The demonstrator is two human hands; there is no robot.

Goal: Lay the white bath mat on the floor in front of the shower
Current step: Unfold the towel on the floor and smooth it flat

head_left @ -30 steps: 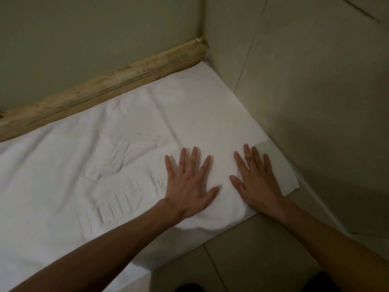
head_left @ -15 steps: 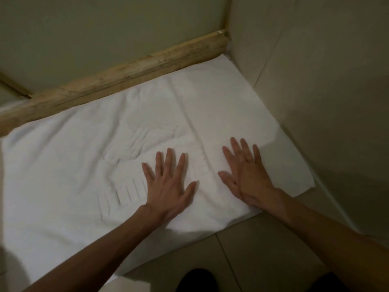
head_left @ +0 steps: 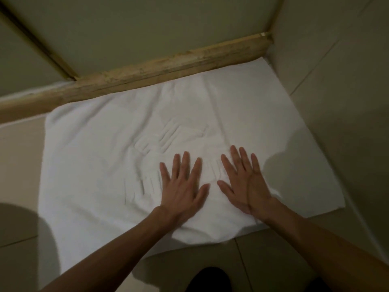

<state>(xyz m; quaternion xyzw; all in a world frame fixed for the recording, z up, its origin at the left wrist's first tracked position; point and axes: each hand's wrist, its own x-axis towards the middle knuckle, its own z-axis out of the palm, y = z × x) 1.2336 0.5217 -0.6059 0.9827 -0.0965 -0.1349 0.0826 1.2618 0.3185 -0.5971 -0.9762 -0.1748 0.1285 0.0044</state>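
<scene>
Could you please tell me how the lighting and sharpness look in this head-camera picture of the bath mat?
Head view: dim, greenish light, no glare; soft shadows cross the right side of the white bath mat and the floor at lower left; also in the head view, the right hand looks slightly smeared, the left hand crisper.

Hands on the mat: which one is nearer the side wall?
The right hand, closest to the side wall; the left hand rests toward the middle of the white bath mat.
</scene>
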